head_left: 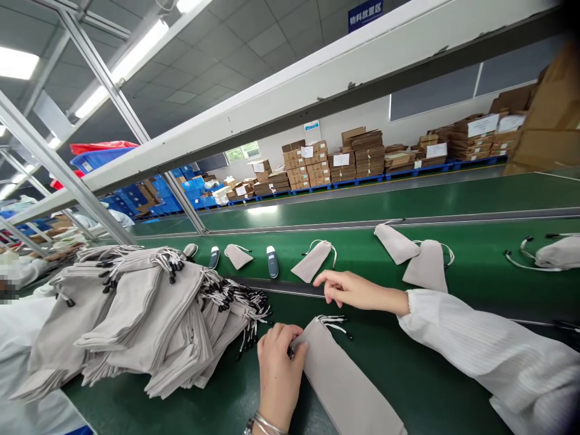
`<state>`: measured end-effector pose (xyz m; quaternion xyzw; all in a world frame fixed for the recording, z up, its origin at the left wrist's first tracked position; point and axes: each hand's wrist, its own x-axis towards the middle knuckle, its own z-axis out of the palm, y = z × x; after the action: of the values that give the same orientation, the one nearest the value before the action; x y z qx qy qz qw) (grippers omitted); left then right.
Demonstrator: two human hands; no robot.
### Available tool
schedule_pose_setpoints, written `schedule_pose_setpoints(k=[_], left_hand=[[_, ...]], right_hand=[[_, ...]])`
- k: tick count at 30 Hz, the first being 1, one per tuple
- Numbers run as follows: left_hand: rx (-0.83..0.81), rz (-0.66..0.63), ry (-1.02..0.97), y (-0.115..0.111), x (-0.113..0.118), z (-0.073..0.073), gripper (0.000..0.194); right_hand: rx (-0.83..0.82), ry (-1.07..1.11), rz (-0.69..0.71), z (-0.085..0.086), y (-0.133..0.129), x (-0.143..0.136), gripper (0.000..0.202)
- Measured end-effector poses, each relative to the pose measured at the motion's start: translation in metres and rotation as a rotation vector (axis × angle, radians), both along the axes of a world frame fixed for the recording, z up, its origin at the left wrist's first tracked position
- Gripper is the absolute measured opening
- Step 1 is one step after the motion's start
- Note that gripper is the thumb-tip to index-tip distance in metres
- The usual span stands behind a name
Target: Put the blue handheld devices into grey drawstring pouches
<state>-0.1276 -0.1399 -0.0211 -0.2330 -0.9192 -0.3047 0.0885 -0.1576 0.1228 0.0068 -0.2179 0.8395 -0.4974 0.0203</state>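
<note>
My left hand (281, 371) is closed on the upper left edge of a grey drawstring pouch (347, 380), which lies flat on the green work surface, its white cords and black cord ends at the top. A small dark bit shows between thumb and fingers, too small to name. My right hand (342, 288) hovers at the conveyor's near edge, index finger stretched out and the others loosely bent, with nothing visible in it. Just beyond its fingertips, a grey pouch (312, 261) with looped cords lies on the green conveyor belt (353, 241).
To the left rises a big pile of grey pouches (149, 314). Along the belt lie two dark blue devices with white tips (272, 262), a small pouch (238, 257) and more pouches (426, 266) on the right. A metal frame beam (272, 103) crosses above. Someone in white (22, 344) is at far left.
</note>
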Motion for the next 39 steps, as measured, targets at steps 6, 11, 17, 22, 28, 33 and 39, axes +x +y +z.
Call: schedule_pose_setpoints(k=[6,11,17,22,28,33,39], left_hand=[[-0.022,0.019,0.081,0.0,0.001,0.0,0.018],[-0.07,0.073,0.165,0.003,0.004,0.0,0.018],[-0.054,0.06,0.236,0.005,0.005,-0.001,0.025],[0.069,0.022,0.164,0.005,0.003,-0.002,0.024],[0.221,-0.104,0.04,0.004,0.018,-0.002,0.015],[0.326,-0.129,0.046,0.013,0.014,-0.019,0.025],[0.346,-0.167,0.041,0.017,0.01,-0.034,0.026]], right_hand=[[0.044,-0.049,0.029,-0.009,-0.006,-0.001,0.029],[0.074,-0.085,0.05,-0.011,-0.011,0.003,0.029],[0.086,-0.102,0.067,-0.018,-0.014,0.004,0.024],[0.041,-0.092,0.068,-0.026,-0.018,0.004,0.022],[0.006,-0.004,-0.08,-0.04,-0.018,-0.029,0.035],[0.278,0.064,-0.43,-0.048,-0.022,-0.114,0.05],[0.186,0.113,-0.487,-0.071,-0.026,-0.169,0.04]])
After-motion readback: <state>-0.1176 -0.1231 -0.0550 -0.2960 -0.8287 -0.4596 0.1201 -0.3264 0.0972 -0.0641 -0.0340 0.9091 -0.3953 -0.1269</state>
